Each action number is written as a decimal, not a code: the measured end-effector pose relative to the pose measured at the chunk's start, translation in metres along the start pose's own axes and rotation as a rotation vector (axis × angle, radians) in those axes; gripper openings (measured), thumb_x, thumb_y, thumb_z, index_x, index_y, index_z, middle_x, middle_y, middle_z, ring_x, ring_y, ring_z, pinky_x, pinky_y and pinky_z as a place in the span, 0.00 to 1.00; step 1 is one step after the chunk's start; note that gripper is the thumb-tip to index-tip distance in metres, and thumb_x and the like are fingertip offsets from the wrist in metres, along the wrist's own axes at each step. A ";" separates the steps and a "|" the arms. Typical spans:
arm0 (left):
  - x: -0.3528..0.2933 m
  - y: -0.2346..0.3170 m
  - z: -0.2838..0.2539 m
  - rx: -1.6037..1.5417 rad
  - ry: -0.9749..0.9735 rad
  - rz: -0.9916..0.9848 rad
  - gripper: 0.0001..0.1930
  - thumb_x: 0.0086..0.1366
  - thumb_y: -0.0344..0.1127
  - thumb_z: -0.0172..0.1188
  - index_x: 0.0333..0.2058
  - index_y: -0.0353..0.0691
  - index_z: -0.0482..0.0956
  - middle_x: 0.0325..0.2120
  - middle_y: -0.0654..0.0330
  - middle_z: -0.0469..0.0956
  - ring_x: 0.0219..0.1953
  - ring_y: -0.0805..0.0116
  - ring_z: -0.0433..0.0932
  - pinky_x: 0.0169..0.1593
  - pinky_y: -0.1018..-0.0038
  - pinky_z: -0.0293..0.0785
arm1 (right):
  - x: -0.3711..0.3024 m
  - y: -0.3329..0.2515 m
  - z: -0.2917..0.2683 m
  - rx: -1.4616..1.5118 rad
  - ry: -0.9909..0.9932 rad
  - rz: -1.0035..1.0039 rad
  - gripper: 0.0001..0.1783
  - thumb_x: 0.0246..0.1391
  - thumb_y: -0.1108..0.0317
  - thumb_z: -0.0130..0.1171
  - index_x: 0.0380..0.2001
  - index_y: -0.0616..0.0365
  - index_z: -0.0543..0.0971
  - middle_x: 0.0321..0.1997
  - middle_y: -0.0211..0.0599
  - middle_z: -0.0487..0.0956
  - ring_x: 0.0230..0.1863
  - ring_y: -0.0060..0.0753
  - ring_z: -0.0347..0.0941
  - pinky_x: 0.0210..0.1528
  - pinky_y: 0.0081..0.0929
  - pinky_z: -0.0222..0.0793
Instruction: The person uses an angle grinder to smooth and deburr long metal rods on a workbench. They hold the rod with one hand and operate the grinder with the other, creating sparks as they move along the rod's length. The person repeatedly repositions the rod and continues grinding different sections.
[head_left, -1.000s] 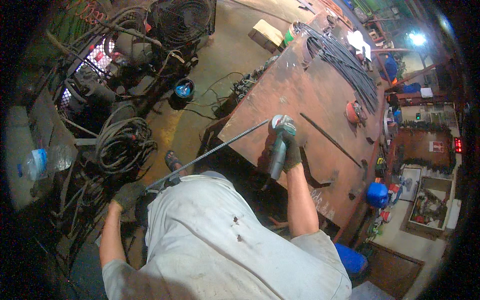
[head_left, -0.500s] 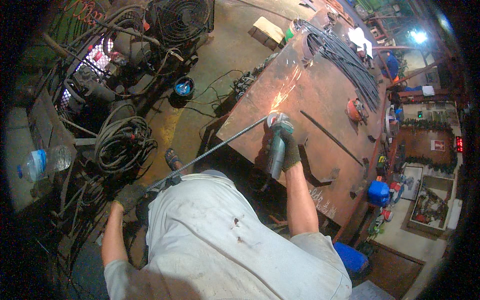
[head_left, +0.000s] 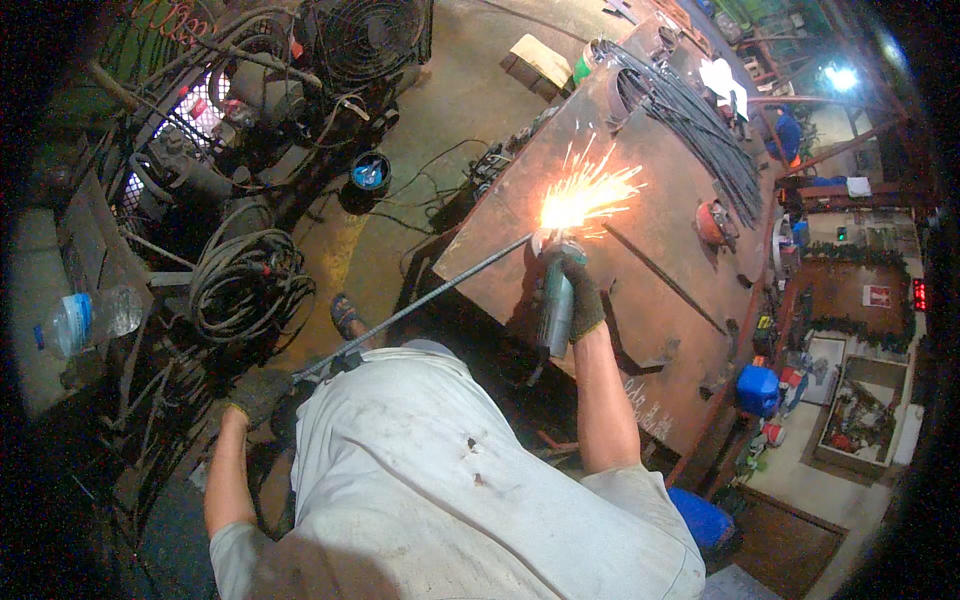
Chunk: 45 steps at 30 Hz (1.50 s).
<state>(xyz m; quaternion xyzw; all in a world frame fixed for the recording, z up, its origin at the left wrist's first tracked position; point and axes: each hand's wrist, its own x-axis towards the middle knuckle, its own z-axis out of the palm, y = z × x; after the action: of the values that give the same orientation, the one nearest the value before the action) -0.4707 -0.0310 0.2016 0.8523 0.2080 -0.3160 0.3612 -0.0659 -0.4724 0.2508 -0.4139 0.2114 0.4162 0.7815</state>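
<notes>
My gloved right hand (head_left: 584, 300) is wrapped round a green angle grinder (head_left: 556, 305) above the steel table's near left part. Its disc meets the far end of a ribbed steel bar (head_left: 440, 289), and a bright burst of sparks hides the contact spot. At the lower left, my gloved left hand (head_left: 260, 396) is closed round the bar's other end. The bar slants up from that hand to the grinder, passing in front of my body. A thin dark rod (head_left: 663, 276) lies on the table (head_left: 610, 180) right of the grinder.
Several dark rods (head_left: 700, 140) are heaped at the table's far end. An orange-red round tool (head_left: 714, 224) rests on its right side. To the left are coiled cables (head_left: 245, 275), a plastic bottle (head_left: 100, 318), a black bucket (head_left: 368, 176) and a large fan (head_left: 365, 40).
The sparks have grown from a narrow streak into a wide, bright burst spreading to the right. Both hands, the grinder and the bar have hardly moved.
</notes>
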 end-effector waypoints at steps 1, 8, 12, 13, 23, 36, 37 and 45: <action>0.005 -0.025 0.020 -0.068 0.030 -0.030 0.23 0.71 0.51 0.49 0.43 0.38 0.85 0.44 0.43 0.83 0.45 0.39 0.80 0.49 0.52 0.74 | -0.005 -0.003 0.010 -0.023 -0.012 0.004 0.29 0.52 0.49 0.69 0.52 0.54 0.77 0.36 0.40 0.81 0.31 0.39 0.79 0.35 0.39 0.80; -0.008 0.038 -0.017 0.082 -0.011 -0.090 0.22 0.68 0.52 0.56 0.45 0.40 0.86 0.45 0.47 0.85 0.46 0.44 0.83 0.50 0.55 0.76 | -0.010 -0.005 0.020 -0.086 0.021 -0.009 0.31 0.51 0.46 0.69 0.53 0.52 0.76 0.34 0.39 0.80 0.30 0.39 0.77 0.35 0.39 0.79; -0.004 0.001 0.011 -0.074 0.082 -0.065 0.21 0.67 0.52 0.59 0.45 0.42 0.87 0.45 0.48 0.86 0.45 0.48 0.84 0.48 0.57 0.77 | -0.007 -0.005 0.015 -0.061 -0.050 0.034 0.32 0.51 0.46 0.69 0.55 0.51 0.75 0.33 0.36 0.79 0.29 0.36 0.76 0.34 0.37 0.78; 0.002 -0.012 0.020 -0.028 0.099 -0.045 0.21 0.67 0.53 0.59 0.45 0.42 0.87 0.44 0.49 0.86 0.44 0.48 0.84 0.48 0.57 0.77 | -0.008 -0.005 0.017 -0.038 -0.097 0.056 0.33 0.51 0.46 0.69 0.55 0.50 0.74 0.33 0.35 0.79 0.29 0.35 0.76 0.34 0.37 0.78; -0.009 0.011 0.013 -0.292 0.219 -0.005 0.20 0.66 0.51 0.64 0.44 0.39 0.88 0.39 0.51 0.88 0.39 0.55 0.85 0.43 0.61 0.78 | -0.006 -0.009 0.025 0.155 -0.176 0.063 0.35 0.51 0.49 0.68 0.60 0.49 0.72 0.33 0.30 0.78 0.30 0.31 0.75 0.35 0.31 0.76; -0.014 0.028 0.006 0.000 0.300 0.047 0.20 0.65 0.51 0.60 0.43 0.40 0.87 0.40 0.49 0.86 0.42 0.44 0.82 0.47 0.53 0.75 | -0.005 -0.010 0.026 -0.046 -0.098 0.033 0.30 0.53 0.50 0.67 0.55 0.51 0.73 0.33 0.32 0.78 0.30 0.33 0.77 0.33 0.33 0.79; -0.013 0.019 0.014 0.027 0.342 0.069 0.20 0.65 0.51 0.60 0.43 0.41 0.87 0.40 0.49 0.86 0.42 0.45 0.82 0.47 0.53 0.74 | -0.006 -0.008 0.032 -0.042 -0.051 -0.030 0.30 0.53 0.50 0.67 0.55 0.51 0.73 0.33 0.33 0.78 0.29 0.33 0.77 0.34 0.33 0.79; -0.007 -0.014 0.044 -0.004 0.270 -0.040 0.20 0.68 0.49 0.60 0.46 0.39 0.87 0.44 0.49 0.86 0.46 0.47 0.83 0.53 0.55 0.75 | 0.013 -0.009 0.005 0.067 -0.105 -0.004 0.28 0.53 0.49 0.68 0.52 0.53 0.75 0.35 0.37 0.80 0.30 0.37 0.78 0.34 0.36 0.80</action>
<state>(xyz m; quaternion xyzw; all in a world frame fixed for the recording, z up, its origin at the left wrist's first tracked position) -0.5011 -0.0555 0.1755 0.8819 0.2724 -0.2053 0.3254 -0.0507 -0.4649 0.2489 -0.3654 0.1829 0.4285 0.8059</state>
